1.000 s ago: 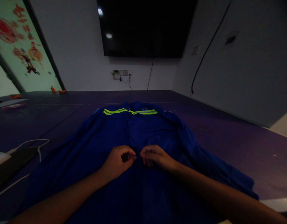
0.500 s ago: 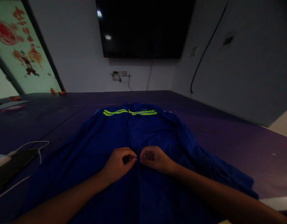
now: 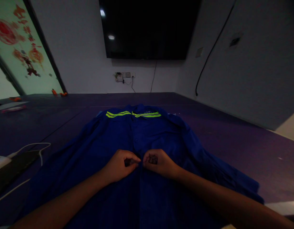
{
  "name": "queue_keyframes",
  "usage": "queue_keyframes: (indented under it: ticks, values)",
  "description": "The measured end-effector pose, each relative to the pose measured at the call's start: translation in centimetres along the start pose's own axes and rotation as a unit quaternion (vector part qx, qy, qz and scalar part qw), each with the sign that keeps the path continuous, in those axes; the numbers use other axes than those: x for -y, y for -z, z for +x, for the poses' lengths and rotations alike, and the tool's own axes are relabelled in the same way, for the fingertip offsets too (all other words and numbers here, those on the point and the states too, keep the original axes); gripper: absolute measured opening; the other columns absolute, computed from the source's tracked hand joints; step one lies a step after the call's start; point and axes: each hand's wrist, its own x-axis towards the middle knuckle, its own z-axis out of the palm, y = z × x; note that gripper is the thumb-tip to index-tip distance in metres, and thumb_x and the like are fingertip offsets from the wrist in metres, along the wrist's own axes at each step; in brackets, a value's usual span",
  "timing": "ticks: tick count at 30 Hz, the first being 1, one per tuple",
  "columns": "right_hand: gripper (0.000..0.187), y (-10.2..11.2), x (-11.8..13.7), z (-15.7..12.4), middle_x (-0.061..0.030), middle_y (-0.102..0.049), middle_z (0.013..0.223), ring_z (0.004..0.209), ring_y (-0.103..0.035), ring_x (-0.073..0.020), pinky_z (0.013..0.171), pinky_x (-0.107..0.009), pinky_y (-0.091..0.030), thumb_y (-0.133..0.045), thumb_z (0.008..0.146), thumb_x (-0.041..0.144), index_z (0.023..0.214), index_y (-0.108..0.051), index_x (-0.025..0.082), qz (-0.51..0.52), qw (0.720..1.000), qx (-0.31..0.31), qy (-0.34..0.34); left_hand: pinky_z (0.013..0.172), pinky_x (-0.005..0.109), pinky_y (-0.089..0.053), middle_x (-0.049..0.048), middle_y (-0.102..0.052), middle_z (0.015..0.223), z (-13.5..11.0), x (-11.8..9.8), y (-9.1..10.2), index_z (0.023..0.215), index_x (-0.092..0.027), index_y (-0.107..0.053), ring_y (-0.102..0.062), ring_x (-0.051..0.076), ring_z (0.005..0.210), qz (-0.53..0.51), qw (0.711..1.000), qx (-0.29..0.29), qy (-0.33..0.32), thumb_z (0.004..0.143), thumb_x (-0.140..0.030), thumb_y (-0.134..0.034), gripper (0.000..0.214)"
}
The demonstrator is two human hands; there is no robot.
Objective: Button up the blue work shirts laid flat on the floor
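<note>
Your left hand [image 3: 119, 163] and right hand [image 3: 163, 163] face each other, thumb to curled forefinger, seeming to nip the front of the blue shirt [image 3: 103, 136]; darkness hides the exact grip. The step looks like close work at the placket [image 3: 139, 194], calling next for small, matched fingertip moves. Above sits a round button [image 3: 136, 140]; beyond, yellow-green bands [image 3: 148, 114] cross the soft, creased cloth, spread on a smooth purple table [image 3: 237, 136].

there's room to pass right of the blue shirt [image 3: 161, 135]; leftward, a white cable [image 3: 32, 143] obstructs.
</note>
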Motion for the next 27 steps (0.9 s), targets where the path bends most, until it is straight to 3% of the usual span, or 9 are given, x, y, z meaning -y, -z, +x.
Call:
queue_keyframes:
  ticks: [5,14,18,24,27]
  values:
    - [0.017,0.0,0.0,0.1,0.0024,-0.053,0.055,0.049,-0.046,-0.0058,0.045,-0.017,-0.035,-0.064,0.067,0.029,0.069,-0.058,0.013,0.007,1.0,0.004,-0.007,0.062,0.021,-0.046,0.0015,-0.067,0.076,0.1,0.1,0.2,0.077,-0.016,-0.068,-0.06,0.011,0.067,0.007,1.0,0.001,-0.006,0.069,-0.014,-0.058,0.013]
    - [0.017,0.0,0.2,0.1,0.0018,-0.054,0.055,0.049,-0.047,-0.0064,0.046,-0.018,-0.036,-0.065,0.065,0.028,0.067,-0.059,0.013,0.025,0.999,0.0,-0.021,0.064,0.022,-0.047,0.0006,-0.067,0.076,0.0,0.5,-0.1,0.077,-0.017,-0.066,-0.061,0.01,0.069,0.051,0.991,-0.033,-0.116,0.072,-0.011,-0.056,0.013]
    - [0.014,0.0,0.4,0.1,0.0026,-0.053,0.054,0.048,-0.045,-0.0057,0.046,-0.018,-0.035,-0.063,0.067,0.025,0.067,-0.058,0.013,0.026,0.999,-0.006,-0.018,0.066,0.023,-0.049,0.0014,-0.066,0.081,0.0,0.6,0.3,0.089,-0.017,-0.063,-0.06,0.01,0.07,0.089,0.982,-0.034,-0.163,0.074,-0.011,-0.054,0.018]
    - [0.015,-0.1,0.5,0.0,0.0025,-0.053,0.055,0.049,-0.045,-0.0062,0.047,-0.018,-0.036,-0.063,0.067,0.026,0.067,-0.056,0.013,0.019,1.0,-0.005,-0.015,0.092,0.038,-0.042,0.0069,-0.056,0.115,0.1,0.9,1.0,0.111,-0.02,-0.052,-0.05,0.018,0.107,0.192,0.941,-0.024,-0.278,0.075,-0.014,-0.054,0.037]
    - [0.02,-0.1,0.5,-0.1,0.0029,-0.052,0.055,0.049,-0.045,-0.0064,0.047,-0.019,-0.037,-0.066,0.065,0.03,0.066,-0.056,0.014,0.025,1.0,-0.004,-0.014,0.094,0.038,-0.041,0.0068,-0.055,0.118,0.1,1.0,1.0,0.112,-0.021,-0.051,-0.048,0.017,0.111,0.222,0.925,-0.009,-0.308,0.078,-0.013,-0.051,0.035]
